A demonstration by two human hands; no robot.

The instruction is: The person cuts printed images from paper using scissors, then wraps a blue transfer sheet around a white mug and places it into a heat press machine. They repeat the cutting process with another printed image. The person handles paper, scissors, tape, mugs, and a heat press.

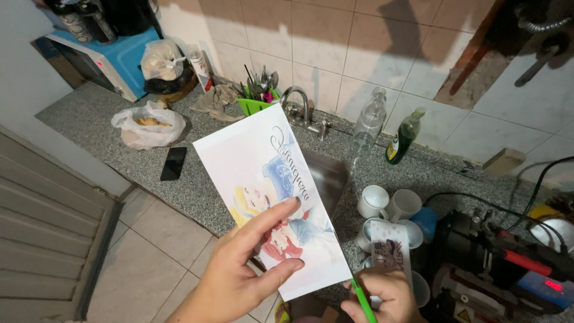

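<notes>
Phone (173,162) on counter (89,122), left of sink (326,173).

The printed paper sheet (269,197) is a long white rectangle showing pastel cartoon figures in blue, yellow and red, with a line of dark cursive script along 1 long edge. It is held flat and tilted in the air, its far corner over the sink, its near right corner touching a thin green tool (362,300) slanting down toward the near edge
</notes>
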